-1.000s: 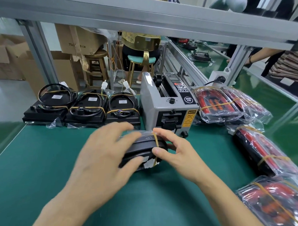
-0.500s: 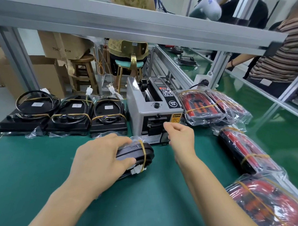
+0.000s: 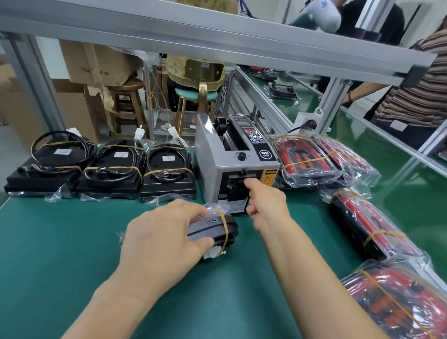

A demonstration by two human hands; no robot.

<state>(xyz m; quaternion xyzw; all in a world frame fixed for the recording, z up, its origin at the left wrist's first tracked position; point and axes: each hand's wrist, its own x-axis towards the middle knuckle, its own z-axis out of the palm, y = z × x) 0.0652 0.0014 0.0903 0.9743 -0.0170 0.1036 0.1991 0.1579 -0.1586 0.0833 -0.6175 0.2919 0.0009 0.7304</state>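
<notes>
A black device in a clear bag (image 3: 214, 229), bound with a yellow rubber band, lies on the green mat (image 3: 55, 251) in front of me. My left hand (image 3: 164, 237) grips it from the left, fingers over its top and thumb at its near side. My right hand (image 3: 265, 206) reaches to the front outlet of the grey tape dispenser (image 3: 217, 154). Its index finger touches the slot and its other fingers are curled. Whether it pinches tape is hidden.
Three black units with coiled cables (image 3: 111, 170) stand at the back left. Bagged red and black packs (image 3: 308, 161) lie along the right edge, nearer ones (image 3: 371, 227) included. An aluminium rail (image 3: 212, 35) crosses overhead. A person in a striped shirt (image 3: 422, 86) stands at the far right.
My right hand left the bagged device and moved forward to the dispenser's outlet. My left hand kept its hold on the device.
</notes>
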